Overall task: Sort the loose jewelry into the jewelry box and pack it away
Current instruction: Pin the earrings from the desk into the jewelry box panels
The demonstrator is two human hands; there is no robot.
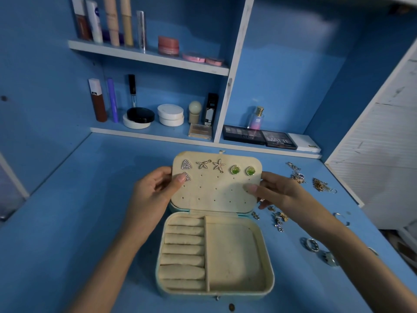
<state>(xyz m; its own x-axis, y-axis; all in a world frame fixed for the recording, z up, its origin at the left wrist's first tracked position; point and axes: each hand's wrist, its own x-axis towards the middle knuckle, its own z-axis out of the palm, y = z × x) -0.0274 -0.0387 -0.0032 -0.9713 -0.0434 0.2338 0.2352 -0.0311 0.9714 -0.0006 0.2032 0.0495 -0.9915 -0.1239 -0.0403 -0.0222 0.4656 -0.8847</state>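
Observation:
A cream jewelry box (268,283) lies open on the blue desk, its lid (216,193) raised towards the shelves. Pinned in the lid are two triangle studs (186,164), two starfish studs (218,165) and two green studs (235,170). My left hand (155,190) grips the lid's left edge, thumb beside the lower triangle stud. My right hand (279,192) grips the lid's right edge. The base holds ring rolls (184,249) and a bare compartment (234,254). Loose earrings (278,219), chains (320,185) and rings (312,245) lie to the right.
Shelves behind hold cosmetics: tubes and bottles (112,21), compacts (170,115), a perfume bottle (257,118) and eyeshadow palettes (278,139). A white slatted panel (388,154) borders the desk on the right. A dark round spot (231,307) sits near the desk's front edge.

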